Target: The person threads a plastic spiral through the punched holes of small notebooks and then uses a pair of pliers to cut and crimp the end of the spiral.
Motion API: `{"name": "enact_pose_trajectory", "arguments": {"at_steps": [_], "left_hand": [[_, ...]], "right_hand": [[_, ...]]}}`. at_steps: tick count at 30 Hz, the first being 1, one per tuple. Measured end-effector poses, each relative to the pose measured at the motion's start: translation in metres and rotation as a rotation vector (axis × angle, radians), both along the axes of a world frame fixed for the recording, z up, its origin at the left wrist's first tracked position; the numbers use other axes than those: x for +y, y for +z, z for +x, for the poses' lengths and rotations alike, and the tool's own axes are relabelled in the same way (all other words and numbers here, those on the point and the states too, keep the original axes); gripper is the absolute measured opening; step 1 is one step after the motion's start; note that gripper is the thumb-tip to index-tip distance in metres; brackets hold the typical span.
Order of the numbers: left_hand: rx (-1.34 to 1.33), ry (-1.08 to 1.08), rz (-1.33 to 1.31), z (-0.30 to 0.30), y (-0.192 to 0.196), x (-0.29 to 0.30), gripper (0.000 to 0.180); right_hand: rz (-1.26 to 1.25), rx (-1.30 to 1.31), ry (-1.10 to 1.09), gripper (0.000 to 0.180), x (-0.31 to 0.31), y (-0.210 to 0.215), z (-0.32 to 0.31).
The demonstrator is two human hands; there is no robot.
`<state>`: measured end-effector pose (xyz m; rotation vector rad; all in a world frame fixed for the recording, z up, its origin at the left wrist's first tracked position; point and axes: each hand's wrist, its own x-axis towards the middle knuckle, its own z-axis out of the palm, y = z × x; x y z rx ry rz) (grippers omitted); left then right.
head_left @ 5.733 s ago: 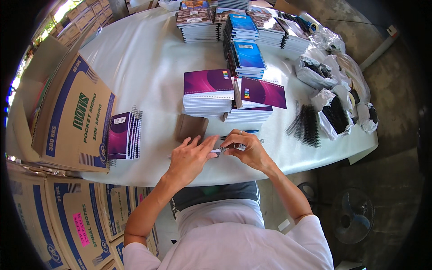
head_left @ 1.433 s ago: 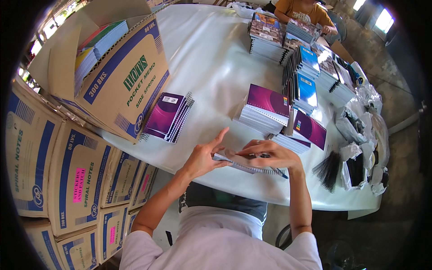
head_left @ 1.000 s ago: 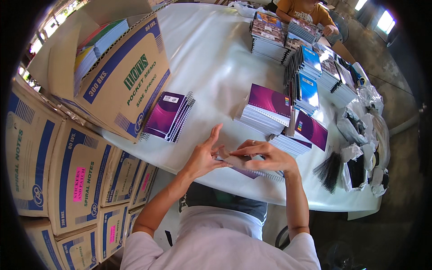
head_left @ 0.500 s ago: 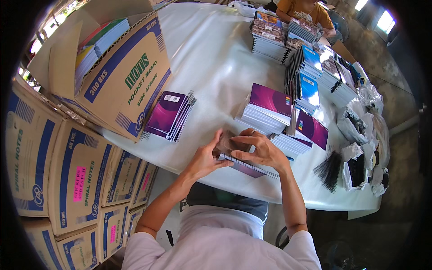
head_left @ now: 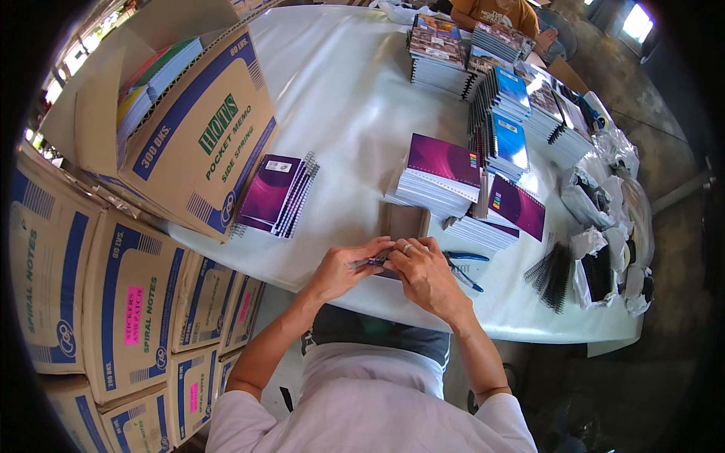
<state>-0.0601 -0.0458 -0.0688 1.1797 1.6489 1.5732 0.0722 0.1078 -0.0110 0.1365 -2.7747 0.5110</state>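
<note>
Your left hand (head_left: 343,270) and right hand (head_left: 424,273) meet at the near edge of the white table (head_left: 347,98), both pinched shut on a small purple notebook (head_left: 375,263) that lies between them, mostly hidden under your fingers. Just beyond your knuckles a brown board (head_left: 403,222) lies flat on the table.

Going by size: the table runs away from you, with another person's orange sleeve (head_left: 495,11) at its far end. To your left an open cardboard box (head_left: 192,132) leans on its side, with notebooks packed inside. Closed cartons (head_left: 91,302) are stacked below it, beside your left arm. Against the open box leans a short pile of purple spiral notebooks (head_left: 273,196). Ahead of your hands sits a taller pile with a purple cover (head_left: 440,177), and beside it a lower pile with a tilted purple cover (head_left: 507,215). Blue-covered piles (head_left: 504,113) stand farther back. Black wire coils (head_left: 551,268) lie on the right by crumpled plastic bags (head_left: 604,249). Blue-handled pliers (head_left: 462,266) rest just beside your right hand.
</note>
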Motion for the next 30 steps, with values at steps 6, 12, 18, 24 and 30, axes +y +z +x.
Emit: {"name": "enact_pose_trajectory", "arguments": {"at_steps": [6,12,18,24,30], "left_hand": [[-0.075,-0.09,-0.114,-0.006,0.0,-0.008,0.05],[-0.012,-0.071,-0.076,-0.004,-0.005,-0.008,0.059],[-0.062,-0.123,-0.29,0.003,0.027,0.005,0.059],[0.007,-0.014,0.062,0.012,0.051,-0.006,0.052],[0.686,0.204,0.179,0.023,0.099,-0.013,0.058]], "right_hand": [[-0.185,0.04,-0.085,0.014,-0.011,0.01,0.002],[0.049,0.039,-0.058,0.019,-0.014,0.001,-0.001],[0.026,-0.043,-0.083,0.025,-0.011,-0.006,0.006],[-0.457,0.24,-0.536,0.023,0.028,-0.005,0.051],[0.249,0.069,-0.513,0.042,0.052,-0.049,0.092]]}}
